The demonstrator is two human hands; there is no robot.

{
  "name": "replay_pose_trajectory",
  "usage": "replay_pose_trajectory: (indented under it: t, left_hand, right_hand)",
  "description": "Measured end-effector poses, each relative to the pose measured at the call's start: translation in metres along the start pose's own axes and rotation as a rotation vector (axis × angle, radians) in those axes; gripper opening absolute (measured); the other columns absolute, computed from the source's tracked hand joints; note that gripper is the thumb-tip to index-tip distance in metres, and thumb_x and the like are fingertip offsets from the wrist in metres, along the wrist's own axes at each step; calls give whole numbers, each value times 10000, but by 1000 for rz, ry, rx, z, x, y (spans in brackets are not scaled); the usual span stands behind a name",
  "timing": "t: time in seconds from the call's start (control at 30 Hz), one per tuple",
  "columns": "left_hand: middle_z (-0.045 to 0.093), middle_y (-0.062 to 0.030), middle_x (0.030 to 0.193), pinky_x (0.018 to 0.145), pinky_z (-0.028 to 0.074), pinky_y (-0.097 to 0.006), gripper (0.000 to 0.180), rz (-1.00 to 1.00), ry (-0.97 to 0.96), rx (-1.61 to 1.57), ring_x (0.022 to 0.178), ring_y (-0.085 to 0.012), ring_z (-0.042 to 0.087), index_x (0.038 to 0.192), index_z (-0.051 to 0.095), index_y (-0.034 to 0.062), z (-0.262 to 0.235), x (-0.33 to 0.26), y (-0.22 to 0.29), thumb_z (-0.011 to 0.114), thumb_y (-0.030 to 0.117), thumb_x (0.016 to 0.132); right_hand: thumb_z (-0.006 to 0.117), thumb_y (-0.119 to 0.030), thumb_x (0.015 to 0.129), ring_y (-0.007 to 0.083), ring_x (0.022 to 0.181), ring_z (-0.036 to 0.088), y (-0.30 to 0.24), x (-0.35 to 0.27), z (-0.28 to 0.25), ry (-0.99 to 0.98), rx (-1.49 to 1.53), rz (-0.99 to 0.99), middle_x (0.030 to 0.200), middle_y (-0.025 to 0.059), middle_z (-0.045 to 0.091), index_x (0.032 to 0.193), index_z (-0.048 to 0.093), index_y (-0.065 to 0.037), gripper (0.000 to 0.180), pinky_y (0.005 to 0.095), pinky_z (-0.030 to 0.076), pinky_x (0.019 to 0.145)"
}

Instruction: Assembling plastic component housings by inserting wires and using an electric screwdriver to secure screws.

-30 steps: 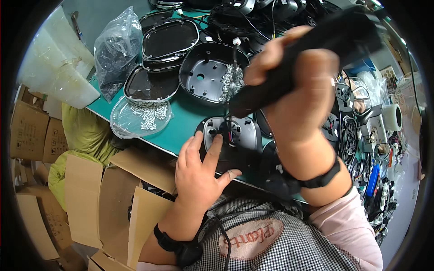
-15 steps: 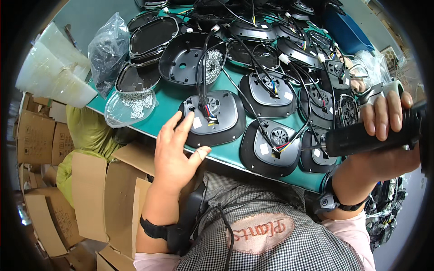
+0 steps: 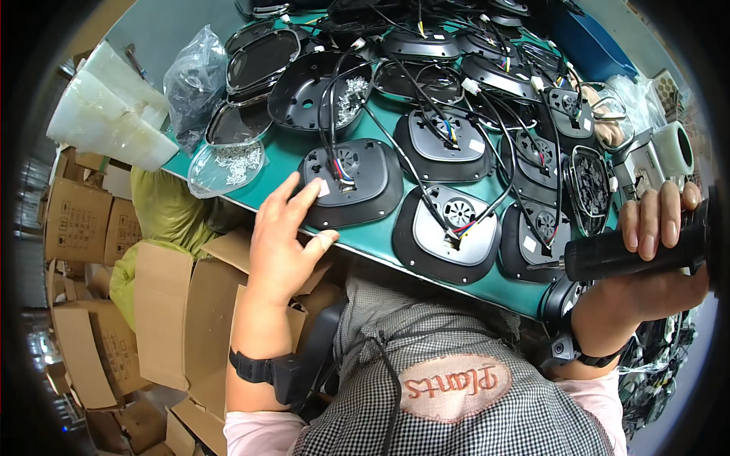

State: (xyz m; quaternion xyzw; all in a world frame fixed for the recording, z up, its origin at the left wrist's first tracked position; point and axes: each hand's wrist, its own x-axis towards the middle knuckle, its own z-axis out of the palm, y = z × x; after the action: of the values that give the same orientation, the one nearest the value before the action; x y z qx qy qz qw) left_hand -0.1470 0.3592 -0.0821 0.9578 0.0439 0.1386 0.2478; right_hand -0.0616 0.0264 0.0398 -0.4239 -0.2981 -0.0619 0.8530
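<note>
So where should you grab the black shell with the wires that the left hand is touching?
Probably by the near rim of the black shell, coming from the table edge, where the left hand already is. It lies flat with its hollow side up, and the wires sprout from the middle, so the smooth outer edge is free.

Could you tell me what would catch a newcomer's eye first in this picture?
Most striking is the crowd of black plastic housings with trailing wires, spread over the green table. The right hand grips a black electric screwdriver at the right edge, while the left hand touches the nearest housing at the table's front. A clear dish of screws lies to the left.
</note>
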Motion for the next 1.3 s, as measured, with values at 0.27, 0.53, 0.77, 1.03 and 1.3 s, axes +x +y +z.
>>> replay_pose_trajectory:
  t: [0.27, 0.53, 0.77, 1.03, 1.3]
  left_hand:
    - [579, -119, 1137, 912, 422, -337, 357, -50, 338, -152, 1050, -245, 546, 1104, 622, 55, -19, -13, -4, 662, 24, 751]
    - [598, -122, 1058, 884, 427, -401, 345, 199, 236, 65, 991, -318, 555, 1051, 633, 89, 5, 2, 23, 696, 107, 713]
    - [586, -109, 1110, 901, 428, -409, 339, 188, 223, 190, 1048, -323, 537, 1038, 644, 102, 23, 3, 24, 705, 129, 705]
    - [639, -126, 980, 817, 460, -329, 168, 96, 260, -65, 922, -269, 597, 919, 650, 36, 5, 10, 10, 664, 46, 752]
    - [619, -101, 947, 816, 441, -387, 258, 186, 298, 98, 910, -294, 572, 932, 638, 64, 19, 23, 14, 710, 154, 702]
  right_hand:
    - [657, -281, 760, 103, 548, 480, -23, -11, -8, -28, 16, -66, 731, 29, 456, 1027, 374, -12, 473, 218, 427, 514]
    - [550, -593, 820, 220, 574, 581, -38, -12, -63, -386, 61, -22, 830, 110, 578, 1173, 448, -36, 667, 342, 507, 501]
    - [558, -595, 813, 237, 602, 584, -47, -20, -67, -436, 46, -27, 853, 119, 575, 1204, 434, -33, 697, 353, 518, 540]
    - [688, -344, 770, 104, 538, 492, -37, -33, -38, 53, -41, -37, 721, 30, 456, 1036, 360, -16, 535, 211, 439, 488]
    - [681, -391, 781, 112, 542, 508, -29, -28, -35, 67, -72, -1, 719, 28, 473, 1059, 352, -20, 568, 221, 452, 486]
